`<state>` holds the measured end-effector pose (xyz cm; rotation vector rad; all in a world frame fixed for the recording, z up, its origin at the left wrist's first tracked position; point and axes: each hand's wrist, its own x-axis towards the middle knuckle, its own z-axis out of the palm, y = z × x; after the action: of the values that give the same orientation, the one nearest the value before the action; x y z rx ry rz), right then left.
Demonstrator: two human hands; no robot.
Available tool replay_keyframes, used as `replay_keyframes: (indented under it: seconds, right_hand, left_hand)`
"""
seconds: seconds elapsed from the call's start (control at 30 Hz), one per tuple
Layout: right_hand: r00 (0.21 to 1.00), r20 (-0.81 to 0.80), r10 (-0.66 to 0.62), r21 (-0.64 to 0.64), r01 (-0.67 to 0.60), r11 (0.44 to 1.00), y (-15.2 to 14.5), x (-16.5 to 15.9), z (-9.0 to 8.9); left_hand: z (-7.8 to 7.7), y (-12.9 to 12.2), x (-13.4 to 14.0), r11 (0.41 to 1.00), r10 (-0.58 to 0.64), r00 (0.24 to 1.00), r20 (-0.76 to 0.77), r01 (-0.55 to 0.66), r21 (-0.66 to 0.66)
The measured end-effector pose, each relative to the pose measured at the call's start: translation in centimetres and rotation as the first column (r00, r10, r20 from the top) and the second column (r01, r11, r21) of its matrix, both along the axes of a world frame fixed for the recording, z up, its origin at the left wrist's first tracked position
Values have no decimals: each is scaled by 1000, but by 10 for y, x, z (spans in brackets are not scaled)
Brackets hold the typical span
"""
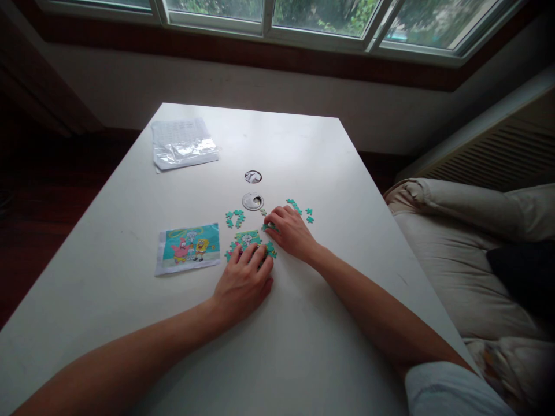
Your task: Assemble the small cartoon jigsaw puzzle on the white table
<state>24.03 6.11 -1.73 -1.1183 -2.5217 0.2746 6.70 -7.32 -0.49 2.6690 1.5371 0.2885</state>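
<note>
A partly joined jigsaw puzzle (248, 237) lies on the white table, showing cartoon figures on green and teal. My left hand (247, 274) rests palm down over its lower part, fingers spread and hiding some of it. Just up and to the right, my right hand (291, 230) has its thumb and fingers curled together at a teal puzzle piece (269, 227), partly covered by the fingers. Loose teal pieces form a small arch (240, 215) above the puzzle, and more loose pieces (309, 211) lie beyond my right hand.
Left of the puzzle is a cartoon picture sheet (191, 249). A clear plastic bag with papers (185, 144) lies at the far left. A round grommet cover (252, 201) sits before a cable hole (253, 177). A cushioned beige seat (446, 248) stands right of the table (299, 144).
</note>
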Motion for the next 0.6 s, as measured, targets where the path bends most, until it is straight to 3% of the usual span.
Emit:
replay_keyframes:
  seconds: [0.13, 0.3, 0.6]
  right_hand:
    - [992, -124, 22, -49, -29, 998, -2, 0, 2]
    - [950, -313, -13, -204, -54, 978, -1, -1, -1]
    - [940, -342, -20, -263, -75, 962, 0, -3, -5]
  left_hand:
    - [-2, 0, 0, 1000, -1, 1000, -3, 1, -3]
    - [-2, 0, 0, 1000, 4, 1000, 9, -4, 7]
    - [-2, 0, 0, 1000, -2, 1000, 11, 2, 2]
